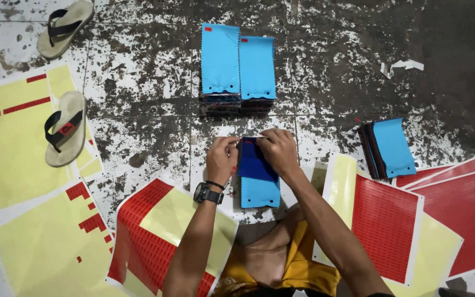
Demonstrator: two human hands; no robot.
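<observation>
We see both hands at the top edge of a small stack of blue fabric swatches [258, 179] that lies on the floor [144, 77] just in front of the person's knees. The left hand [222, 157], with a black watch [206, 193] on its wrist, has its fingers [232, 144] pinched narrow on the upper left corner of the stack, and the right hand [277, 149] pinches the upper right corner in the same way, so both hold the swatches at their far end. The top of the stack is dark blue and the lower part light blue. Farther away, straight ahead, two taller piles of swatches [237, 69] stand side by side, touching, each topped in light blue. To the right a smaller bundle [387, 147] leans by the red sticker sheets [387, 223]. Yellow sheets [12, 143] cover the floor on the left, with two sandals [64, 135] lying there.
</observation>
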